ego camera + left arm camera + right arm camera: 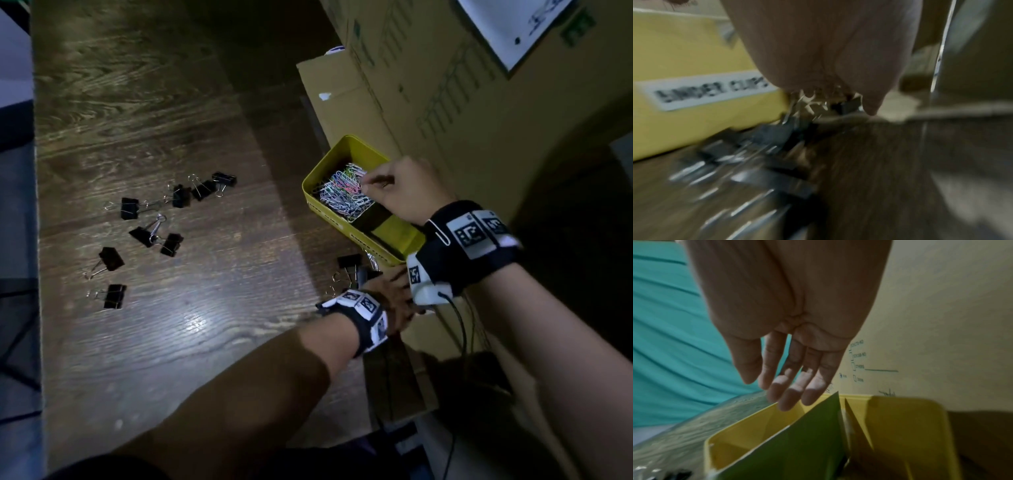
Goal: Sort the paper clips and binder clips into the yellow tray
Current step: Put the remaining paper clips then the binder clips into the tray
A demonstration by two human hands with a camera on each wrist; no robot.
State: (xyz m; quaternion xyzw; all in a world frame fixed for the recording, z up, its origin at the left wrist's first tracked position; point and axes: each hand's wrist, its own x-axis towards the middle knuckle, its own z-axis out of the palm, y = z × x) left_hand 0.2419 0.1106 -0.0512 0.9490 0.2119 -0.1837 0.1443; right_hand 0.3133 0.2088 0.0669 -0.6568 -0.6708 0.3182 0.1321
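Hovering over the yellow tray (322, 170), the right hand (407, 192) hangs relaxed, fingers straight above its paper clips (344, 193). Just beside the tray's near wall, the left hand (390, 291) gathers binder clips (777, 138); grip unclear.

Both forearms bare, no sleeves. Right wrist: black band (471, 243) w/ white square b/w coded tags on top, white camera housing (423, 286) on palm side, thin black cable (460, 325) trailing back. Left wrist: matching black band (363, 317), same tags.
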